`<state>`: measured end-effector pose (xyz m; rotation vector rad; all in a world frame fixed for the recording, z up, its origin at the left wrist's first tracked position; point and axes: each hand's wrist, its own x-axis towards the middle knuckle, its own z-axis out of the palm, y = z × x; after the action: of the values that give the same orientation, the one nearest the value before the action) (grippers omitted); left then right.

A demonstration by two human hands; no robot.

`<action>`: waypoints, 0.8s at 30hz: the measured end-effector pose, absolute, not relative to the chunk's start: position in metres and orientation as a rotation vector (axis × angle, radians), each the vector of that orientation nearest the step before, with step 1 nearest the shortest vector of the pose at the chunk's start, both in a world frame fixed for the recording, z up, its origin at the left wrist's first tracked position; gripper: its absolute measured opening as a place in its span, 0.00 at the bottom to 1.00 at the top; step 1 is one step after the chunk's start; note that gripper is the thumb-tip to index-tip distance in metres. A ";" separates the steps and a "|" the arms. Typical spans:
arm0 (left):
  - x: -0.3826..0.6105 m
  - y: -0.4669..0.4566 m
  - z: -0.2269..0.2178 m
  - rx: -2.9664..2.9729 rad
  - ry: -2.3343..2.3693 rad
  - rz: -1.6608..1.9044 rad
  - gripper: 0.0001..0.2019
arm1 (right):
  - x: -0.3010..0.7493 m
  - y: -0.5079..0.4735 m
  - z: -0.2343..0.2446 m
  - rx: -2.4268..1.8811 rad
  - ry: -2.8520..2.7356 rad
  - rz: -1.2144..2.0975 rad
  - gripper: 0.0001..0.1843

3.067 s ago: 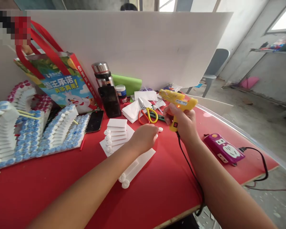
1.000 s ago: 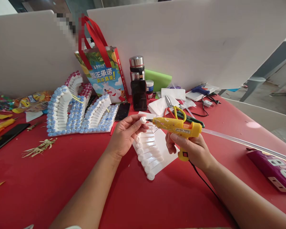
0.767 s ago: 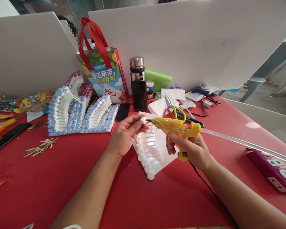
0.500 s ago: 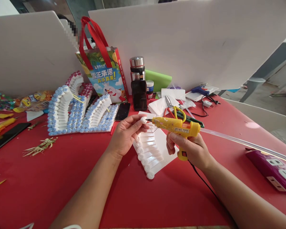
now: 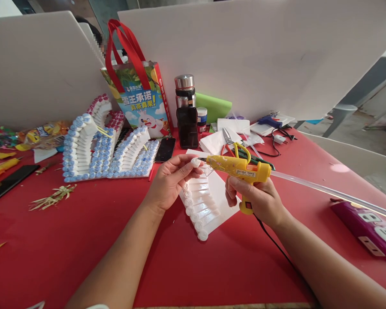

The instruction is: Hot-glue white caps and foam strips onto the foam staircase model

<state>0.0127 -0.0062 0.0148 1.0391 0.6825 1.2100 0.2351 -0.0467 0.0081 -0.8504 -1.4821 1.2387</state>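
left hand [image 5: 169, 182] pinches small white roll [image 5: 194, 162] up off the surface, end turned to the nozzle | right hand [image 5: 255, 198] grips yellow glue gun [image 5: 241, 169], tip at the roll | white stepped foam piece [image 5: 206, 201] lies just below on red surface [image 5: 83, 240] | scissors [image 5: 233, 148] behind

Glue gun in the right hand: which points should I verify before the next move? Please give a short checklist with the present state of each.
1. Right hand grips the glue gun by its handle: ok.
2. Left hand pinches the small white roll: ok.
3. Nozzle aims at the roll from very close: ok. Actual contact: cannot tell.
4. Clear glue stick sits in the rear of the gun: ok.
5. Stepped white foam piece lies on the red table below both hands: ok.
6. Black cord runs clear of the foam piece: ok.
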 end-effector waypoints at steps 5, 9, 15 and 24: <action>0.013 -0.006 0.015 0.994 0.708 1.254 0.11 | 0.235 -0.047 0.008 -0.881 -1.493 1.225 0.20; 0.012 -0.006 0.015 0.962 0.720 1.271 0.12 | 0.236 -0.048 0.006 -0.896 -1.484 1.244 0.19; 0.012 -0.006 0.015 0.963 0.719 1.264 0.12 | 0.236 -0.050 0.004 -0.903 -1.472 1.265 0.18; 0.013 -0.006 0.016 0.954 0.709 1.262 0.11 | 0.236 -0.050 0.005 -0.901 -1.478 1.270 0.20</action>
<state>0.0127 -0.0055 0.0159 0.9539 0.7086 1.2616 0.2355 -0.0497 0.0047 -0.9010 -1.4782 1.2704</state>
